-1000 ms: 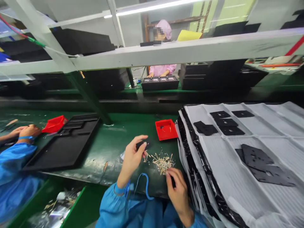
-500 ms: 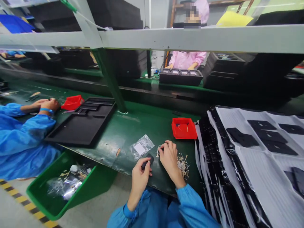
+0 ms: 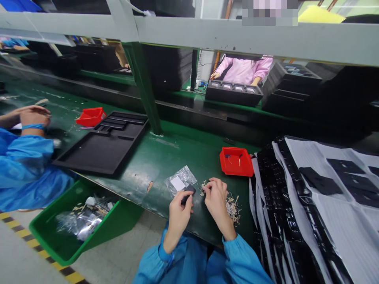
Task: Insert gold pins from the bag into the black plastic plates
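Note:
My left hand is closed on a small black block-like part, held just in front of a clear plastic bag with a white label. Close by on the right, my right hand has its thumb and fingertips pinched together. Whatever it pinches, if anything, is too small to make out. Pale thin pieces lie at those fingertips. A heap of small cream-coloured strips spreads on the green bench beside my right wrist.
A red bin with a few small parts stands beyond my right hand. Layered sheets with black pieces are stacked at right. A black tray and green waste bin are at left, beside a co-worker's blue sleeve. A post rises mid-bench.
The view has tilted down and shifted slightly. My hands keep much the same pose, with the black part now overlapping the bag's edge. The co-worker's hands at left have moved left.

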Demonstrator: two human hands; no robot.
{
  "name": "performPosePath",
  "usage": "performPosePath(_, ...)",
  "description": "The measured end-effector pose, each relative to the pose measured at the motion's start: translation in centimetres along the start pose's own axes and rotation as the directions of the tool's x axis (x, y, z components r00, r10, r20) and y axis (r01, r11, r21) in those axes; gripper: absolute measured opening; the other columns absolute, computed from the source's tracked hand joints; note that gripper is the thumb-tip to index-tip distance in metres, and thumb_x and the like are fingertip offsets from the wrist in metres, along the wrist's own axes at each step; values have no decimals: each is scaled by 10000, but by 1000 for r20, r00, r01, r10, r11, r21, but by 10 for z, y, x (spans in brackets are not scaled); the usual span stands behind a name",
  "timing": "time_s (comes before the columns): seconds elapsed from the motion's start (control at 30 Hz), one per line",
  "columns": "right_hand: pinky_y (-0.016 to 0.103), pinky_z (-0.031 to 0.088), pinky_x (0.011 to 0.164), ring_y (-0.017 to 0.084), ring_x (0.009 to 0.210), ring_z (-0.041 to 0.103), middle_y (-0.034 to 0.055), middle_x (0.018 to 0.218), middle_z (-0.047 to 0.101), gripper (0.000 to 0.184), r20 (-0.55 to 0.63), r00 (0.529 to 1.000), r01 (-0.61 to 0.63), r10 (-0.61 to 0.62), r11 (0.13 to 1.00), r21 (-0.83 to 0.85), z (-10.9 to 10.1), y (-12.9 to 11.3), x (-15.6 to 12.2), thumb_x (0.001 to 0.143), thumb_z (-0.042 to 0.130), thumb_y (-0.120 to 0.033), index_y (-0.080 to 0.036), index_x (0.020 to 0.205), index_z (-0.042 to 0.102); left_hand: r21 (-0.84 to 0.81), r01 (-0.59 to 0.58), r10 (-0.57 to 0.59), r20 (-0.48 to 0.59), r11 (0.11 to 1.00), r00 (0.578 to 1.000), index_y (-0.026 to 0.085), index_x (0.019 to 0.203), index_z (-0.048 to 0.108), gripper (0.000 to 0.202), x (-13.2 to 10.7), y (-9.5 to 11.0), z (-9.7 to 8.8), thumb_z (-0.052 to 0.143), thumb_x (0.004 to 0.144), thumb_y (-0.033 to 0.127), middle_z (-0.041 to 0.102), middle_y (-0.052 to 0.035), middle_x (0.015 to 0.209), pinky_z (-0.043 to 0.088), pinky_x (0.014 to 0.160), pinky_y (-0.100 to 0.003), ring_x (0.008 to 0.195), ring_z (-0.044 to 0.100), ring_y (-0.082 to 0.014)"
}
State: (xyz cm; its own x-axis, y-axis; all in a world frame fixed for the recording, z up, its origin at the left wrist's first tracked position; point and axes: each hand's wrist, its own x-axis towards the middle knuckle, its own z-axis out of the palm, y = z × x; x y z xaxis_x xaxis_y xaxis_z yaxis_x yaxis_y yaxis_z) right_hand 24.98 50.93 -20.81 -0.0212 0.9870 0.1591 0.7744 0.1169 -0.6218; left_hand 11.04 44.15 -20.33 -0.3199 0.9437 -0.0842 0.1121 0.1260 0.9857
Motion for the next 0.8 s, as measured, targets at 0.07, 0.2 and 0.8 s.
performPosePath(0.07,393,419,968,240,1150,478,93,1219,617,177,4,1000,13,-13,1000,17,-4,-1,-1,981,550,-267,-167,881,657,29,-27,27,5,999,1000,176,1065,710,280,4,0,1,563,957,389,631,-85,1055,571,533,-240,646,646,-128)
performPosePath(0.2,445,392,946,309,1205,447,128,1319,575,159,34,998,-57,57,998,-21,-1,-8,-1,941,630,-305,-155,902,669,109,-99,100,-3,989,995,185,1093,715,267,10,1,0,533,993,354,623,-74,1056,580,563,-239,676,651,-126)
performPosePath(0.8,173,443,754,60,796,575,-23,833,616,191,-19,993,116,-120,892,436,-49,-11,-30,993,551,-306,-187,852,602,-206,-9,44,169,978,985,115,885,705,274,11,53,13,718,885,389,620,-44,871,509,516,-182,580,588,-83)
